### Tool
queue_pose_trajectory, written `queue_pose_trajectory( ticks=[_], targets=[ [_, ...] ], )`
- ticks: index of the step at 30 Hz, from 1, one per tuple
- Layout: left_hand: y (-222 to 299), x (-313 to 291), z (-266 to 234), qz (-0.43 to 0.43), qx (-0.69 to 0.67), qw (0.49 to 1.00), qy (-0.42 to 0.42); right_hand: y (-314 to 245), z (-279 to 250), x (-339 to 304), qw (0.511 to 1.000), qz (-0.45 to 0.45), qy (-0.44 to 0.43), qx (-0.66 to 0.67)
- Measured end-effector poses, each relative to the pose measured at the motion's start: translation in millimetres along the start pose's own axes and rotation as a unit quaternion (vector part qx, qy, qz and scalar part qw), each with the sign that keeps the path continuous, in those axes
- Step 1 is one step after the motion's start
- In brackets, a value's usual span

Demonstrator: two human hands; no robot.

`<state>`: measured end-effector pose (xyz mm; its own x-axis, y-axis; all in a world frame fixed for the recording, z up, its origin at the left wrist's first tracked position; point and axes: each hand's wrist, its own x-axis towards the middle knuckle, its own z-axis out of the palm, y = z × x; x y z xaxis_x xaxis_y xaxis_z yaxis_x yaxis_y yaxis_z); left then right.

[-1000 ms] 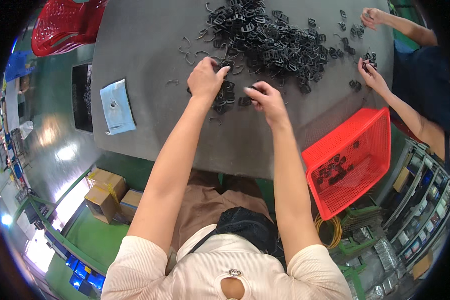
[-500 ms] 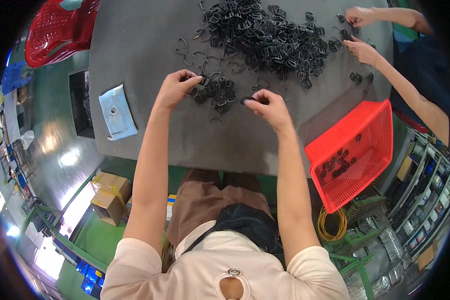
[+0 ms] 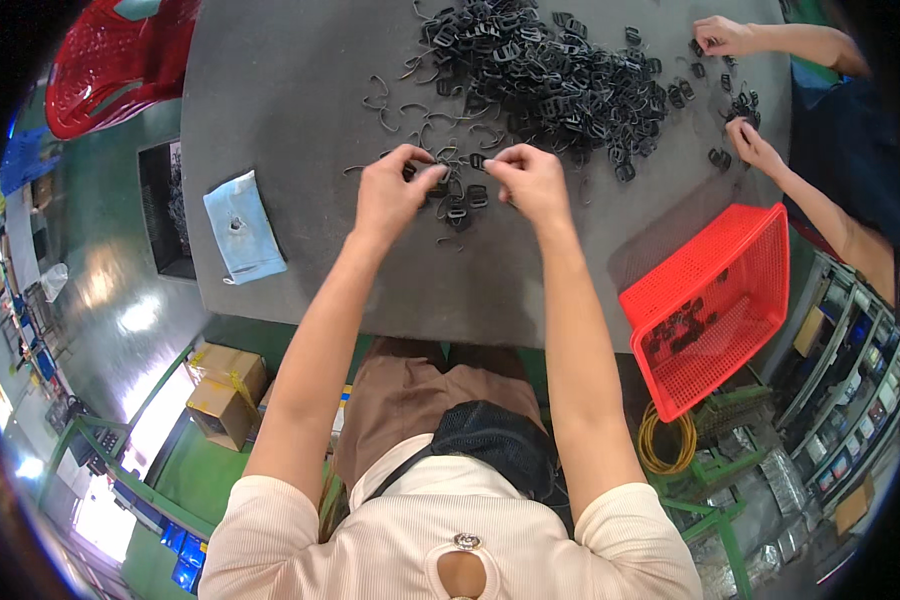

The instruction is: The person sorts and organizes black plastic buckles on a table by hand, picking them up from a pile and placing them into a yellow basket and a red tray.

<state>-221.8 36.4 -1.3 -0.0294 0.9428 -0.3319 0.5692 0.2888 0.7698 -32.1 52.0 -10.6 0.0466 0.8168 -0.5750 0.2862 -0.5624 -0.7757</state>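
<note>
A small heap of black plastic buckles (image 3: pixel 457 207) lies on the grey table in front of me. At its left side my left hand (image 3: pixel 390 198) is closed in a pinch, with a dark piece that looks like a black buckle partly hidden between thumb and index finger. Opposite, my right hand (image 3: pixel 534 185) pinches another black buckle (image 3: pixel 478 161) by its edge, just above the heap. Both hands are close together. Beyond them spreads a large pile of black buckles (image 3: pixel 560 90). Thin curved dark strips (image 3: pixel 381 103) are scattered along its left side.
A red perforated basket (image 3: pixel 705 310) with some black buckles inside leans at the table's right edge. A light-blue cloth face mask (image 3: pixel 244 228) lies on the left. Across the right corner a co-worker's hands (image 3: pixel 725 37) handle similar pieces. A red plastic chair (image 3: pixel 120 70) stands far left.
My two hands have come together over the small heap, the left moving right and the right moving up and left. The co-worker's nearer hand has shifted right and down.
</note>
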Motion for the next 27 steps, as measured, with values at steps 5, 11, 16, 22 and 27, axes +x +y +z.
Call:
queue_pose_trajectory(
  ticks=[5, 11, 16, 22, 27],
  targets=[
    [-9.7, -10.4, 20.8, 0.128, 0.164, 0.975, 0.078, 3.7, -25.9, -12.4, 0.995, 0.056, 0.021, 0.074],
    [-6.1, 1.6, -8.2, 0.076, -0.022, 0.996, -0.034, 18.5, -59.4, -35.9, 0.88, 0.023, -0.152, 0.449],
    [-7.8, 0.7, -56.0, -0.05, -0.454, 0.844, -0.281, 7.5, -41.1, -23.8, 0.94, 0.045, -0.155, 0.3],
    [-24.0, 0.9, -36.9, -0.155, -0.353, 0.908, -0.166, 3.5, 15.2, -25.9, 0.916, -0.171, -0.008, -0.362],
    [-11.3, -19.5, 7.2, 0.042, 0.152, 0.987, 0.039, 13.7, -15.2, -32.1, 0.991, -0.042, -0.124, -0.016]
  ],
)
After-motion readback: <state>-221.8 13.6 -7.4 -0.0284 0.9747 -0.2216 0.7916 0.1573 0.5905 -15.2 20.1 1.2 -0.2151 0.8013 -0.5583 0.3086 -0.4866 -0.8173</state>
